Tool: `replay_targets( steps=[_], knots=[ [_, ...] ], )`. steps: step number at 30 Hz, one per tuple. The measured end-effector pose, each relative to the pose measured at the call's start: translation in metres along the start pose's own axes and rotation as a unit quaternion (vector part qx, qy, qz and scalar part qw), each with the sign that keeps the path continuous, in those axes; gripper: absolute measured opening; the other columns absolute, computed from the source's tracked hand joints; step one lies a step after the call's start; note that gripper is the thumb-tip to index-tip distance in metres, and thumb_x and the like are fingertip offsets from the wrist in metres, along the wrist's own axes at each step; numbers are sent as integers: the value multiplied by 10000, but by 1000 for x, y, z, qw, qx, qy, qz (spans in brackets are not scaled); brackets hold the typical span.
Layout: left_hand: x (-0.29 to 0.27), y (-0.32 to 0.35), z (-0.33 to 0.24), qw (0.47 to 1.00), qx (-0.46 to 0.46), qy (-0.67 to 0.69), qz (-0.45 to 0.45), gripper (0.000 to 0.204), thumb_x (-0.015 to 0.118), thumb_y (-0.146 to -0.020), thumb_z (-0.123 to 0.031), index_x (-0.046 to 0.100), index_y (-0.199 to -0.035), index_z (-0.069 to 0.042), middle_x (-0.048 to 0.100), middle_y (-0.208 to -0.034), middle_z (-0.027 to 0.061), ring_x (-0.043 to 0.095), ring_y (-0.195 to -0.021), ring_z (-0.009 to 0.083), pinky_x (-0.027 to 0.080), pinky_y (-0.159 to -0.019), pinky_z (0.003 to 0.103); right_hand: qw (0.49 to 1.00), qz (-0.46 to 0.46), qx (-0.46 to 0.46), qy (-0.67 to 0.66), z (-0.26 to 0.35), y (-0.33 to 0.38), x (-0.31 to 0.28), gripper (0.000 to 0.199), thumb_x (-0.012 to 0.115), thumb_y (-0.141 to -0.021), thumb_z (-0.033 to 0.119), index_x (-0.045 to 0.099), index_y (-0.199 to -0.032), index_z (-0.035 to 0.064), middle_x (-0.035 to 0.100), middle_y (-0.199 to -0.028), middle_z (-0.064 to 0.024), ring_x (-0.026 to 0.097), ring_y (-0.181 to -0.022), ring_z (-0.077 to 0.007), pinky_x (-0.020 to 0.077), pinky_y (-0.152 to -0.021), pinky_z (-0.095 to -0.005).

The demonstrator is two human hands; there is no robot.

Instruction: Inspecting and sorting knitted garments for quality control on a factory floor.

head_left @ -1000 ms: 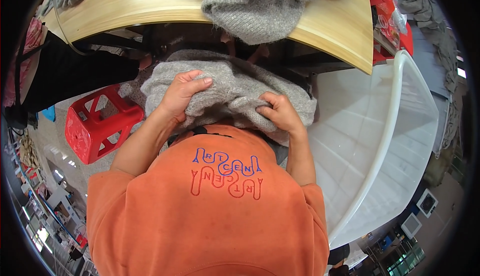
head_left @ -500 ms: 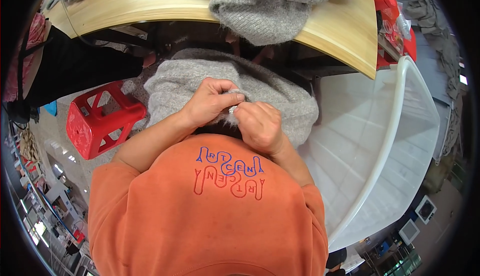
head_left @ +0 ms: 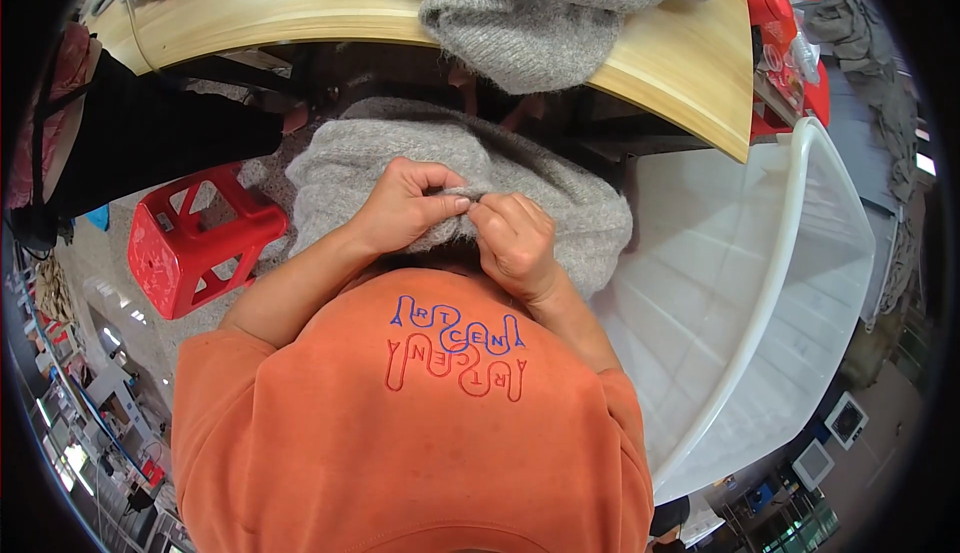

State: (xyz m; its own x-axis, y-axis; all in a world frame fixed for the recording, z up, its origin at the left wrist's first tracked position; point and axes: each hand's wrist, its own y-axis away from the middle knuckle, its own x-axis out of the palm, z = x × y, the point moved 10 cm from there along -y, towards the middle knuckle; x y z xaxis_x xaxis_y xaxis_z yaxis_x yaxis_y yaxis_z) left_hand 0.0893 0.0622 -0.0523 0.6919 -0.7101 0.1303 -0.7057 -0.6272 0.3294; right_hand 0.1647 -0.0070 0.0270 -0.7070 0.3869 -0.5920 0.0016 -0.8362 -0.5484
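A light grey fuzzy knitted garment (head_left: 570, 208) lies over my lap, below the table edge. Thumb and fingers of my left hand (head_left: 403, 208) pinch a small bit of its knit. My right hand (head_left: 518, 241) is closed, its fingertips meeting the left ones at that same bit. Whether a thread or small tool sits between the right fingertips is too small to tell. A second grey knitted garment (head_left: 530, 33), with a ribbed part, hangs over the front edge of the table.
The wooden table (head_left: 300, 18) curves across in front. On my left stands a red plastic stool (head_left: 200, 238), near a person's dark-clothed leg (head_left: 170, 123). A large white plastic bin (head_left: 700, 283) is close on my right. Red items (head_left: 775, 13) sit beyond the table's right end.
Both hands have shifted slightly up and left, with the fingertips now closer together. A small whitish bit that showed between them is now covered.
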Motion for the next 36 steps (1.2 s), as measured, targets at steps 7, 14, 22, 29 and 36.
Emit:
replay_targets(
  steps=[7, 14, 22, 29, 36],
  knots=[
    [-5, 9, 13, 998, -45, -48, -20, 97, 629, -726, 50, 636, -819, 21, 607, -743, -7, 519, -684, 32, 430, -589, 182, 984, 54, 95, -138, -24, 1, 12, 240, 538, -605, -104, 575, -803, 27, 570, -878, -114, 562, -655, -250, 464, -585, -302],
    [-3, 14, -16, 981, 82, -171, -46, 128, 628, -694, 33, 649, -815, -2, 629, -695, 63, 562, -620, 91, 447, -538, 241, 913, 82, 263, -301, -49, 17, 32, 191, 503, -663, -98, 552, -816, 5, 579, -763, -60, 532, -631, -117, 431, -561, -228],
    [7, 25, -46, 907, 257, -320, -92, 182, 570, -638, 106, 604, -783, 2, 581, -685, 110, 581, -611, 230, 457, -530, 282, 893, 57, 356, -269, -63, 32, 40, 173, 502, -674, -45, 550, -836, -9, 593, -722, -125, 611, -656, -185, 469, -572, -287],
    [16, 45, -63, 854, 376, -333, -138, 200, 565, -641, 107, 584, -804, -7, 566, -671, 118, 575, -578, 258, 461, -499, 313, 972, -37, 206, -106, -34, 7, 15, 179, 506, -631, -49, 547, -796, 8, 576, -722, -135, 579, -618, -285, 463, -533, -328],
    [-7, 20, -24, 952, 159, -215, -148, 72, 602, -712, 10, 592, -782, -3, 581, -665, 74, 546, -568, 131, 439, -528, 251, 976, -75, 198, -48, -39, 7, 5, 176, 524, -651, -51, 557, -813, 8, 567, -678, -117, 557, -538, -219, 440, -505, -290]
  ],
)
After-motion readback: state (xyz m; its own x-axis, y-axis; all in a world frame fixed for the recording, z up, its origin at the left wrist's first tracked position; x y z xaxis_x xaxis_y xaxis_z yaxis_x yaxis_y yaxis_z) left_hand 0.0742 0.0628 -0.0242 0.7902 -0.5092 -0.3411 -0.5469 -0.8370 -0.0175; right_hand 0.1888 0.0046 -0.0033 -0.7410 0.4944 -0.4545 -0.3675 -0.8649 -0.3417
